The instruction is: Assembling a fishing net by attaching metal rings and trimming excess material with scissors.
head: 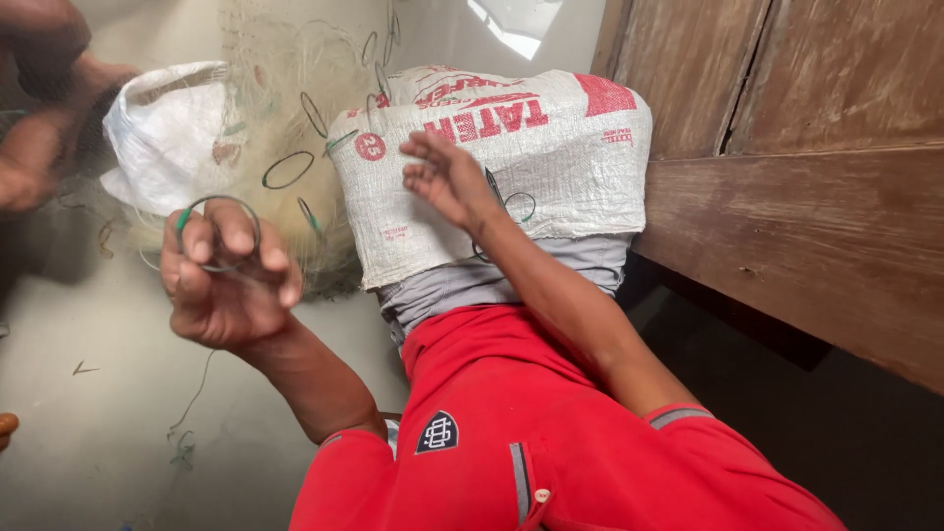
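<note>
Head view, read from left to right. At the far left edge another person's hand (34,162) reaches in, blurred, beside a white plastic bag (162,133). Next comes the wearer's left hand (226,280), raised above the concrete floor (88,423), fingers curled together and pinching a thin wire ring (218,232) between thumb and fingertips; a short green binding marks the ring's upper left edge. The ring stands nearly face-on to the camera, and fine line appears to run from it up to the heap of pale fishing net (295,128) just behind and above this hand, where several similar dark rings hang in the mesh. The left hand is thus the nearer one to the net. Further right, the right hand (447,177) lies over a white woven sack with red print (551,157) spread across the lap, fingers loosely spread and apart, gripping nothing that can be seen; a thin loop shows just beside its wrist. A brown wooden door (816,187) closes the right side.
</note>
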